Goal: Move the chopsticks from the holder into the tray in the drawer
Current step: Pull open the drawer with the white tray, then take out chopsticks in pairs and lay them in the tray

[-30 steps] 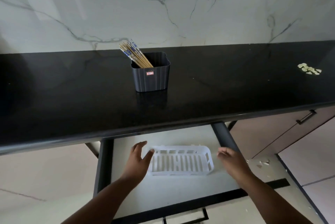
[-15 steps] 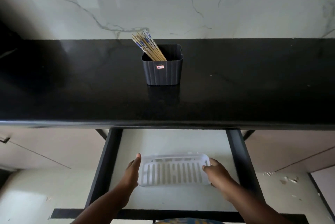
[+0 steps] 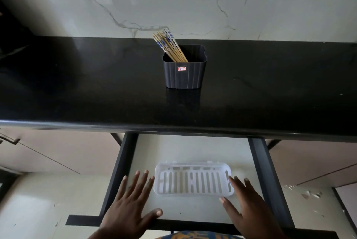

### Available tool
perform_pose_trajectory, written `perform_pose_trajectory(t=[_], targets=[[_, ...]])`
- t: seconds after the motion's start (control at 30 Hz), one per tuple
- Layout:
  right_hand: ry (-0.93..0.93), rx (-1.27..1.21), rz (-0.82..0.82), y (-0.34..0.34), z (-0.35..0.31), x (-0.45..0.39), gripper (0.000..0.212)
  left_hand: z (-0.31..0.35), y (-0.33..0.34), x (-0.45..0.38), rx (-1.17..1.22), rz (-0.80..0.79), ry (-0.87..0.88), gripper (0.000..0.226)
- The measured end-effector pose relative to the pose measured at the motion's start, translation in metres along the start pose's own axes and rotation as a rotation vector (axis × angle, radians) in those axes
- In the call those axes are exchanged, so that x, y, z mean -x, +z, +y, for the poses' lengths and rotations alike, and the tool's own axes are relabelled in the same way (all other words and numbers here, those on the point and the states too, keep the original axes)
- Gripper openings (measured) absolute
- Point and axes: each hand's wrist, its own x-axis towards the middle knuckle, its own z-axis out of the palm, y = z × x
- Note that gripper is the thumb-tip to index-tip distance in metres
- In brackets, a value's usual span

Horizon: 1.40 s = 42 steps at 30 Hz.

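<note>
A marble wall (image 3: 193, 0) with grey veins fills the top of the frame. Below it a black counter (image 3: 96, 88) runs across the whole width, its rounded front edge crossing the middle of the frame. Under that edge an open drawer (image 3: 258, 171) takes up the lower centre, with dark side rails and a pale floor. Beige cabinet fronts (image 3: 58, 151) show at the left and right of the drawer, and a light floor with a few chips lies in the lower corners.

A dark ribbed holder (image 3: 183, 74) stands upright on the counter just above centre, with a small red-and-white label on its front. The chopsticks (image 3: 170, 47) are all in the holder, leaning toward the upper left, with blue-patterned tops standing above the rim.

A white slotted tray (image 3: 193, 180) lies flat on the drawer floor, lower centre, with nothing in it.

The left hand (image 3: 129, 209) is at the lower left of the tray, palm down, fingers spread wide, holding nothing; its fingertips are just beside the tray's left end. The right hand (image 3: 247, 206) is at the tray's lower right, also flat, spread and empty, with fingertips near the tray's right end; contact cannot be told.
</note>
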Motion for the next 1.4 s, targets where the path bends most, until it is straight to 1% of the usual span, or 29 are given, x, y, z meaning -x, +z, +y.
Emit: perform_pose_trajectory(t=[0.07, 0.1, 0.2, 0.27, 0.33, 0.47, 0.53, 0.67, 0.8, 0.87, 0.97, 1.03, 1.07, 1.13, 1.2, 1.27, 1.33, 1.4], targets=[[-0.041, 0.063, -0.010, 0.002, -0.005, 0.004, 0.067, 0.002, -0.003, -0.001, -0.031, 0.033, 0.024, 0.090], [-0.069, 0.087, 0.012, 0.003, -0.007, 0.004, 0.066, 0.002, -0.004, -0.003, -0.026, 0.027, 0.029, 0.091], [-0.158, 0.088, 0.170, 0.005, -0.006, -0.003, 0.058, -0.004, -0.001, -0.012, 0.013, 0.076, 0.001, 0.096], [-0.138, 0.149, 0.183, 0.004, -0.004, -0.014, 0.061, -0.006, -0.004, -0.022, 0.025, 0.069, -0.007, 0.096], [-0.136, 0.210, 0.189, 0.003, -0.002, -0.025, 0.066, -0.008, -0.009, -0.032, -0.034, 0.092, 0.008, 0.094], [-0.109, 0.222, 0.163, -0.002, -0.006, -0.041, 0.069, -0.009, -0.014, -0.047, -0.097, 0.139, 0.013, 0.089], [-0.105, 0.201, 0.132, -0.003, -0.005, -0.043, 0.071, -0.010, -0.015, -0.050, -0.084, 0.108, 0.000, 0.090], [-0.105, 0.115, 0.070, -0.004, -0.002, -0.046, 0.070, -0.011, -0.011, -0.050, -0.113, 0.111, -0.022, 0.095], [-0.069, 0.045, 0.003, -0.012, -0.006, -0.047, 0.069, -0.009, -0.015, -0.048, -0.166, 0.040, -0.080, 0.091], [-0.085, 0.002, -0.017, -0.018, -0.006, -0.048, 0.067, -0.009, -0.015, -0.047, -0.204, 0.079, -0.079, 0.090], [-0.128, -0.086, -0.023, -0.032, -0.006, -0.052, 0.063, -0.005, -0.019, -0.045, -0.188, 0.089, -0.140, 0.089], [-0.171, -0.158, 0.034, -0.048, -0.008, -0.057, 0.060, 0.000, -0.023, -0.044, -0.131, 0.134, -0.202, 0.094], [-0.200, -0.192, 0.078, -0.059, -0.011, -0.062, 0.058, 0.002, -0.023, -0.044, -0.095, 0.214, -0.228, 0.099], [-0.287, -0.261, 0.165, -0.084, -0.023, -0.080, 0.055, 0.007, -0.029, -0.045, -0.062, 0.289, -0.267, 0.101], [-0.377, -0.361, 0.264, -0.113, -0.044, -0.105, 0.046, 0.009, -0.042, -0.048, -0.030, 0.240, -0.330, 0.091], [-0.439, -0.398, 0.386, -0.145, -0.071, -0.137, 0.037, 0.012, -0.055, -0.053, -0.045, 0.250, -0.361, 0.084], [-0.497, -0.316, 0.474, -0.172, -0.100, -0.172, 0.037, 0.010, -0.065, -0.058, -0.062, 0.306, -0.319, 0.085], [-0.500, -0.106, 0.482, -0.189, -0.126, -0.205, 0.047, 0.005, -0.073, -0.065, -0.078, 0.353, -0.264, 0.085]])
